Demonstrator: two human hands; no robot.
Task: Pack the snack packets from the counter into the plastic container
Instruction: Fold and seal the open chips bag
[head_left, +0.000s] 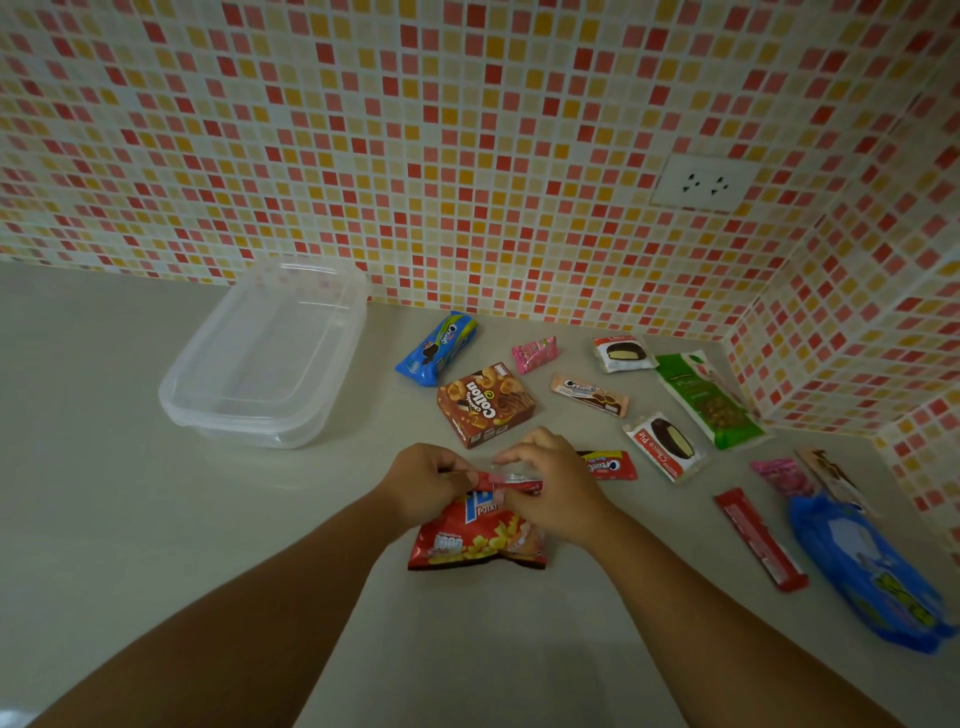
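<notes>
Nearby, clear plastic container (260, 358) with nothing inside it.

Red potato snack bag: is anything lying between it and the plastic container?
Nothing visible does. Both hands, left and right, pinch the red potato snack bag at its top edge. The counter between it and the plastic container up-left is bare; the brown Collon box sits right of that path.

Home kitchen: mosaic-tiled backsplash (467, 156), counter (130, 493), wall socket (705, 183).
</notes>
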